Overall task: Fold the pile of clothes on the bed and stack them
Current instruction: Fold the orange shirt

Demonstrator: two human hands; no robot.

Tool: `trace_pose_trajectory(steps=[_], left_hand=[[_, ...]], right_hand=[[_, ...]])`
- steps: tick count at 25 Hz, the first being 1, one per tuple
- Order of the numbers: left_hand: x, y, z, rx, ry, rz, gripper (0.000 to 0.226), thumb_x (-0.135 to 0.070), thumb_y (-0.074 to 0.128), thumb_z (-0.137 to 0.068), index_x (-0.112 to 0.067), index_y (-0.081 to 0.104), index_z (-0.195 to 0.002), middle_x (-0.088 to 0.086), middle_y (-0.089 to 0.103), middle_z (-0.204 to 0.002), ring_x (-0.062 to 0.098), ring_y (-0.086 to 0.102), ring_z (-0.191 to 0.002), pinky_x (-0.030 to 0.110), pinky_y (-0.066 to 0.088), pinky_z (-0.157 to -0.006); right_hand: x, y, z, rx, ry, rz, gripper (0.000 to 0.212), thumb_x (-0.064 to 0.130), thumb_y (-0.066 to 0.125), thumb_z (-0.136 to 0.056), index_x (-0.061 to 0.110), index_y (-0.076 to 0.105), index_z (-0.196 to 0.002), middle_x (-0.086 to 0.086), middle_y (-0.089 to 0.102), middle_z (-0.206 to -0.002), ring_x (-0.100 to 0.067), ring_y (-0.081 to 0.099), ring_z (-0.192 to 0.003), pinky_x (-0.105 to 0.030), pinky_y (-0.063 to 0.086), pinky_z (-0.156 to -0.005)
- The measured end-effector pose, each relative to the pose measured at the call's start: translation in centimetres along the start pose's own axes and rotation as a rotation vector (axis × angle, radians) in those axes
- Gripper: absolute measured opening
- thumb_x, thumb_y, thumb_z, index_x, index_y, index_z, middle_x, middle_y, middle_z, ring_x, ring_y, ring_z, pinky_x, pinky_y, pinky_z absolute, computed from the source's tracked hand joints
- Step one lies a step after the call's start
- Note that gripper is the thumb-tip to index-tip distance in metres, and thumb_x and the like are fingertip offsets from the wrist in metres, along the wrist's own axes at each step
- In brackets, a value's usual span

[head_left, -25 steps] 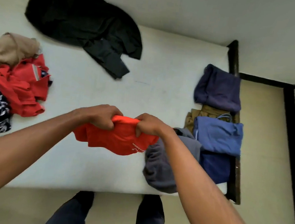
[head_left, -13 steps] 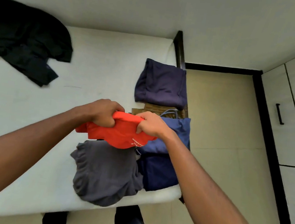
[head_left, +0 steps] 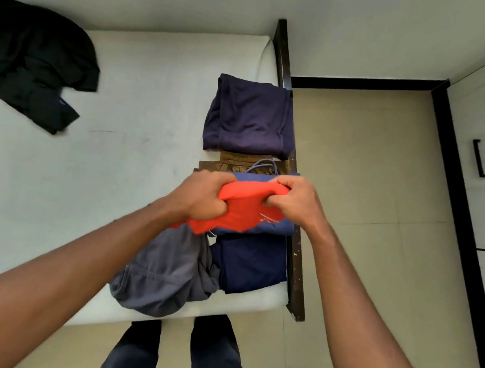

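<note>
Bed [head_left: 155,89], left hand [head_left: 203,199], right hand [head_left: 296,203] grip red garment [head_left: 241,211], seemingly shifted rightward

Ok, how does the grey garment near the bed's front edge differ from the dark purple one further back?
The dark purple garment is folded into a flat, neat rectangle; the grey garment is rumpled, with bunched folds. The purple one lies fully in view, while the grey one's far end is hidden behind the red garment. Both rest on the bed, neither held.
</note>
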State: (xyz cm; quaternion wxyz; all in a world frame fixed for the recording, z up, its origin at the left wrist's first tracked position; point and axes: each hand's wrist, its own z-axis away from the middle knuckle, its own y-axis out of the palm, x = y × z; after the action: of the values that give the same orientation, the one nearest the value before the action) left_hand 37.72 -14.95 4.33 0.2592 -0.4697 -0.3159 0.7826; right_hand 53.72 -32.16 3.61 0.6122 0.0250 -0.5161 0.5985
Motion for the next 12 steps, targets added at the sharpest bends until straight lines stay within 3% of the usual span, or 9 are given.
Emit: trace_pose_trajectory(steps=[3, 7, 9, 12], left_hand=[[-1.6, 5.3, 1.9, 0.139, -0.073, 0.127, 0.033, -0.028, 0.052, -0.059, -0.025, 0.061, -0.091, -0.005, 0.069, -0.085, 0.027, 0.064, -0.082, 0.04, 0.049, -0.071], [-2.7, 10.5, 3.8, 0.233, -0.151, 0.194, 0.04, -0.029, 0.052, -0.06, -0.027, 0.063, -0.099, -0.004, 0.072, -0.093, 0.03, 0.065, -0.092, 0.041, 0.05, -0.078], [-3.1, 11.0, 4.0, 0.155, -0.148, 0.173, 0.047, -0.028, 0.052, -0.062, -0.033, 0.062, -0.108, -0.006, 0.073, -0.098, 0.028, 0.066, -0.094, 0.041, 0.051, -0.079], [-4.1, 11.4, 4.2, -0.055, -0.001, 0.103, 0.057, -0.018, 0.056, -0.066, -0.029, 0.063, -0.12, -0.001, 0.074, -0.106, 0.028, 0.067, -0.096, 0.04, 0.053, -0.078]], right_hand=[[-3.8, 0.3, 3.1, 0.103, 0.095, 0.028, 0.018, 0.022, 0.079, -0.059, 0.029, 0.076, -0.075, 0.008, 0.072, -0.073, -0.01, 0.063, -0.071, -0.028, 0.049, -0.068], [-7.7, 1.4, 5.9, 0.209, 0.169, 0.048, 0.022, 0.031, 0.07, -0.052, 0.041, 0.073, -0.071, 0.009, 0.071, -0.069, -0.015, 0.067, -0.074, -0.032, 0.052, -0.069], [-8.9, 1.6, 6.5, 0.141, 0.143, 0.009, 0.026, 0.024, 0.073, -0.057, 0.041, 0.075, -0.076, 0.016, 0.073, -0.073, -0.008, 0.069, -0.075, -0.028, 0.053, -0.071], [-10.1, 1.6, 7.7, -0.128, 0.015, -0.031, 0.033, 0.01, 0.074, -0.061, 0.026, 0.081, -0.089, 0.015, 0.075, -0.086, -0.009, 0.069, -0.082, -0.025, 0.054, -0.079]])
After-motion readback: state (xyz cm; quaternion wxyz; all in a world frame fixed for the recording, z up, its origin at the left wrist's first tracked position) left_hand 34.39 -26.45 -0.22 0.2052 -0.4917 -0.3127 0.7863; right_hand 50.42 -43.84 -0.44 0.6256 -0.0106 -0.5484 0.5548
